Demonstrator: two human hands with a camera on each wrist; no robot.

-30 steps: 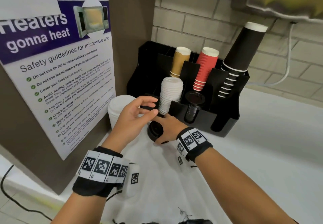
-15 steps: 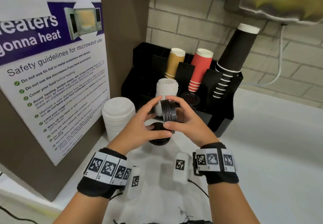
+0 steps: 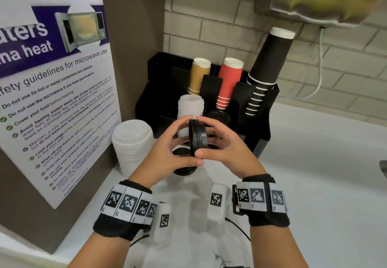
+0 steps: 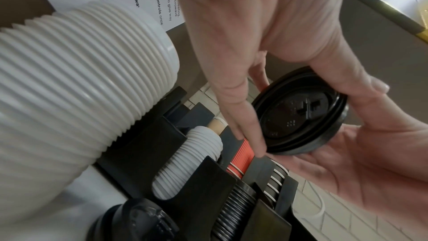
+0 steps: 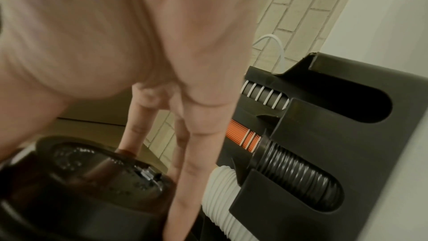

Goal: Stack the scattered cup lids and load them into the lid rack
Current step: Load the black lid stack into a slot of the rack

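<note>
The black lid stack (image 3: 198,135) sits on edge between my two hands, above the white counter (image 3: 314,173) and in front of the lid rack (image 3: 259,125). It is a short pile of nested glossy black lids; their rims show as thin parallel ridges from above, and the left wrist view shows one round face with a raised ring and a small sip tab. My left hand (image 3: 165,154) curls round it from the left, thumb at the near rim and fingertips on the far rim. My right hand (image 3: 226,148) pinches it the same way from the right, thumb tip meeting my left thumb below the pile. Under my hands more black lids (image 3: 184,170) lie on the counter. A tall white lid stack (image 3: 132,144) stands to the left beside the poster (image 3: 52,100). In the rack, a white lid column (image 3: 190,106) and a black lid column (image 5: 298,175) fill front slots, with paper cups (image 3: 229,81) behind.
</note>
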